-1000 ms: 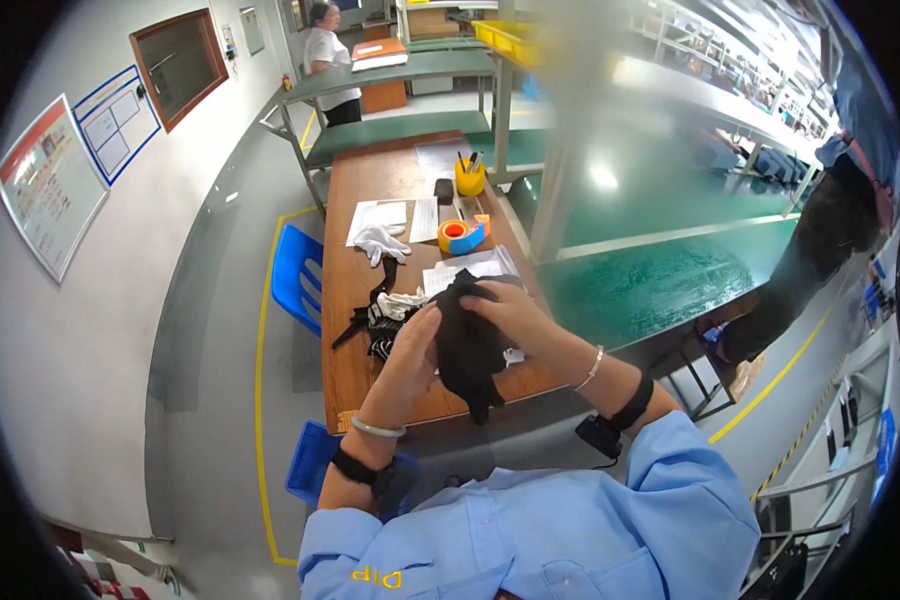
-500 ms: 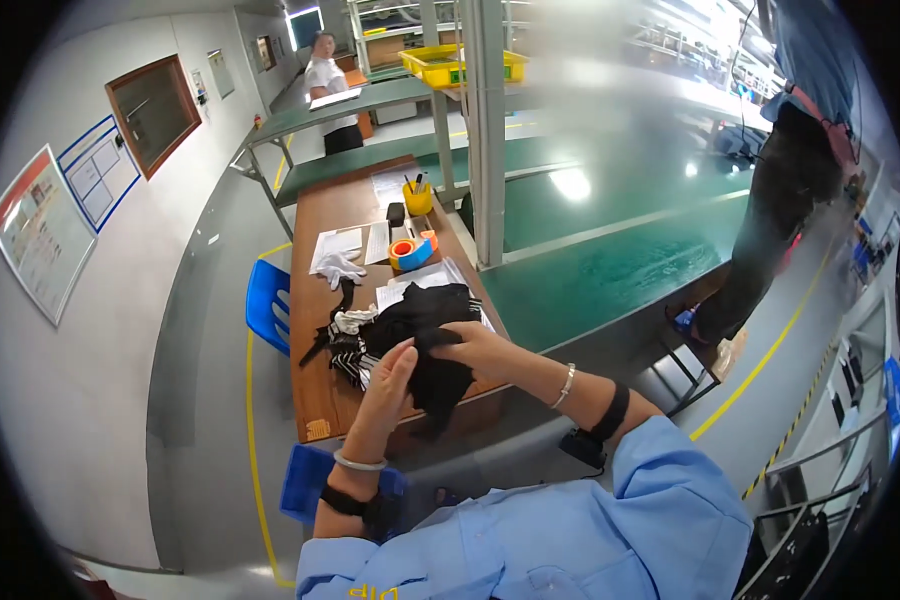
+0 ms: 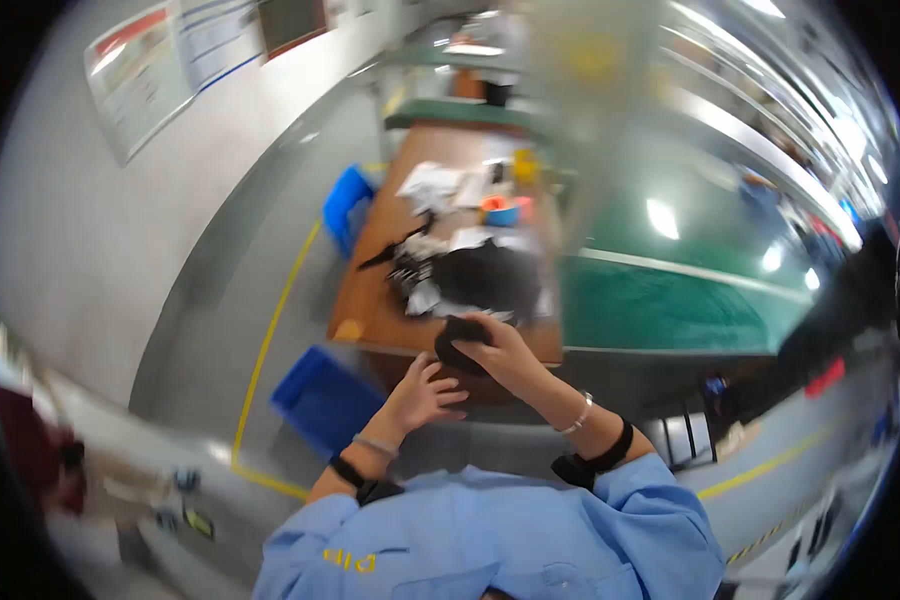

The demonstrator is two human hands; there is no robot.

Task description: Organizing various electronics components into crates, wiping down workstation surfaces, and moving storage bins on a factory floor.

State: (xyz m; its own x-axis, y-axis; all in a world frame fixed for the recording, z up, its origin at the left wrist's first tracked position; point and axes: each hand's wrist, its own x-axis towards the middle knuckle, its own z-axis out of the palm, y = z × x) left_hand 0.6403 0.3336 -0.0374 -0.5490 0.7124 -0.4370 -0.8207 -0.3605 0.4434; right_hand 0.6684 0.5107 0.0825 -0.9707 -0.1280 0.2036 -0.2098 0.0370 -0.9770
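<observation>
My right hand [image 3: 505, 358] is closed on a small folded bundle of black cloth [image 3: 457, 340], held just above the table's near edge. Beside it, my left hand [image 3: 422, 397] is open with its fingers spread and nothing in it. Beyond my hands a heap of black cloth [image 3: 490, 280] lies on the brown wooden table [image 3: 375, 310], blurred by motion. To its left is a tangle of black-and-white striped cloth [image 3: 413, 268]. The exact kind of the held cloth cannot be made out.
A blue bin [image 3: 320, 400] is on the floor at the table's near left corner, and a blue chair [image 3: 345, 205] by its left side. A tape roll [image 3: 500, 212] and yellow cup [image 3: 526, 165] stand farther back. Someone in dark trousers [image 3: 840, 300] is by the green bench [image 3: 670, 305].
My view has swung, so the table sits farther right. Both hands were on the black cloth; now the left has let go and spread, while the right holds a compact bundle apart from the heap.
</observation>
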